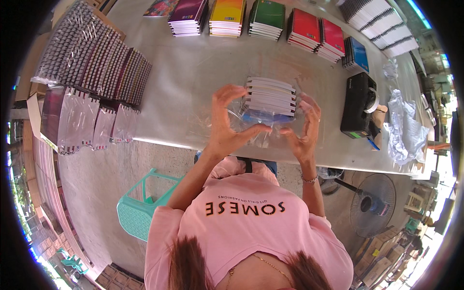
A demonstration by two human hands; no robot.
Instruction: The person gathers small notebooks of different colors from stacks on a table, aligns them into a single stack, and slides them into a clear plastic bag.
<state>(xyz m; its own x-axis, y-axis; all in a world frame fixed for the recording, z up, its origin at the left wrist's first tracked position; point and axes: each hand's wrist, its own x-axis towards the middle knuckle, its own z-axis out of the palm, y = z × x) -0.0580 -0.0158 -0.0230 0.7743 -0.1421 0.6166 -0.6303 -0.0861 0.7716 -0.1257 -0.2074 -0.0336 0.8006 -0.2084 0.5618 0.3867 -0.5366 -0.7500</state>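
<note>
A small stack of spiral notebooks [270, 94] lies on the table in front of me, page edges showing and a blue cover at its near side. A clear plastic bag [261, 116] surrounds it, crumpled at the near end. My left hand [229, 118] curves around the stack's left side, fingertips at the far left corner and thumb on the film at the near edge. On the opposite side, my right hand [304, 128] holds the bag with its fingers bent along the right edge and its thumb near the left thumb. The film's exact contact with the fingertips is hard to see.
Notebook stacks in purple [188, 17], yellow [227, 17], green [267, 19], red [304, 29] and blue [356, 53] line the far side. Taller notebook piles [92, 63] stand left. A black tape dispenser [356, 106] and crumpled plastic [403, 128] lie right. A stool [140, 212] and fan [372, 205] flank me.
</note>
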